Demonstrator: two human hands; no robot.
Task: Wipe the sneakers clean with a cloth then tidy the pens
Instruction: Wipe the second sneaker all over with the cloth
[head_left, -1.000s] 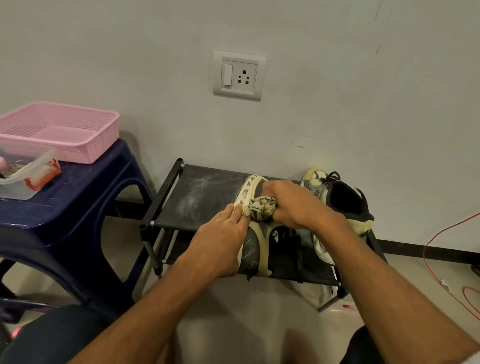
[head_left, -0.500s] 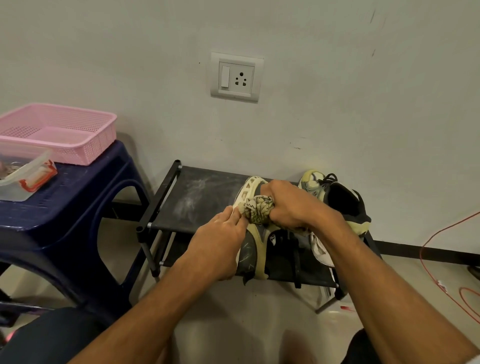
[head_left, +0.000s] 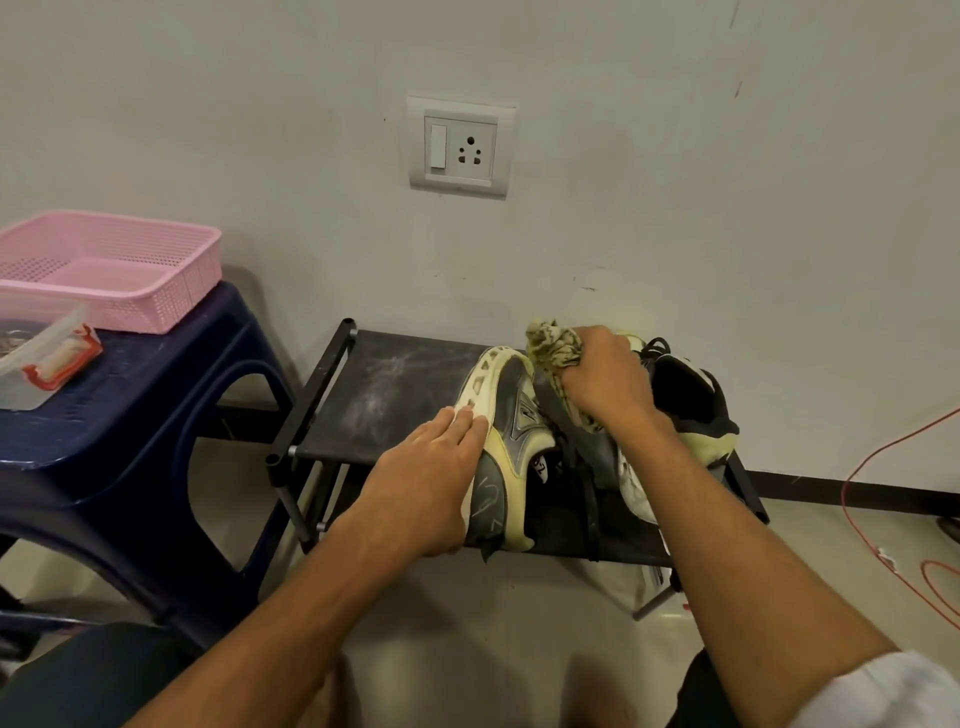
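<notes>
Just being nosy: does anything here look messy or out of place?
Yes. The grey sneaker lies tipped on its side on the black rack, steadied by the left hand, and a whitish dusty smear marks the shelf beside it.

**A plain household corner**

A low black shoe rack (head_left: 395, 395) holding worn sneakers (head_left: 511, 405) stands against a scuffed painted wall (head_left: 727, 182) with a switch-and-socket plate (head_left: 461, 147). To the left, a blue plastic stool (head_left: 130, 415) carries a pink basket (head_left: 156, 306) and a clear plastic box (head_left: 36, 374). A red cable (head_left: 845, 491) trails over the pale floor (head_left: 493, 623) at right.
</notes>
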